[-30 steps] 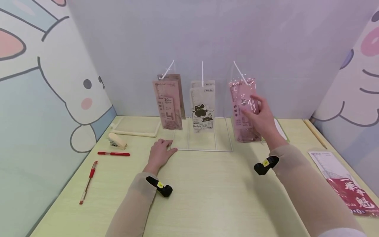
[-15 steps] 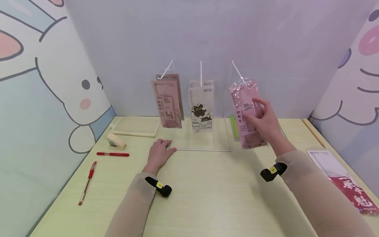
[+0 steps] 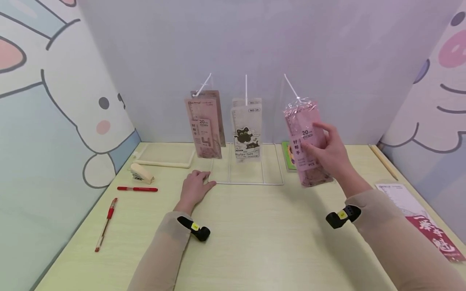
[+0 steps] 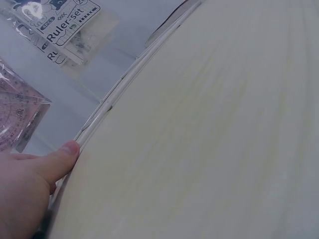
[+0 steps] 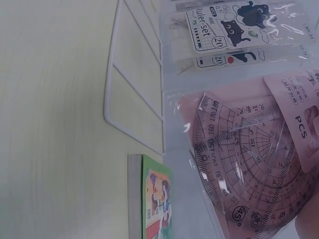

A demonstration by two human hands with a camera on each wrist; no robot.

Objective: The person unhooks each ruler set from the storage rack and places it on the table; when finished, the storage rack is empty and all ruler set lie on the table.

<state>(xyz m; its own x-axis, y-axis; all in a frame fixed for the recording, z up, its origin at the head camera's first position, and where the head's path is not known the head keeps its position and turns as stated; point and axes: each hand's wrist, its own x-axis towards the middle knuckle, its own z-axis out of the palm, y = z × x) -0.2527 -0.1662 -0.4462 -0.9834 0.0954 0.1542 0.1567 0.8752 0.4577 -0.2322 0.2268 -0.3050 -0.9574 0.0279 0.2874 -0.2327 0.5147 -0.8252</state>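
Right hand point(image 3: 331, 155) pinches the pink packet point(image 3: 300, 139), centre right; left hand point(image 3: 194, 188) grips the rack point(image 3: 251, 184). Two hooks point(image 3: 246, 91) look filled; I can't judge the third hook point(image 3: 292, 86).

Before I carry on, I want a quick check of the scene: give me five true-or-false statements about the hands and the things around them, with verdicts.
1. The right hand holds a pink ruler pack. True.
2. The left hand holds a red pen. False: the left hand is at the front left corner of the wire rack.
3. A cat-print pack hangs from the middle hook. True.
4. The stapler lies right of the rack. False: the stapler lies left of it.
5. In the head view, the held pack partly hides a green book. True.
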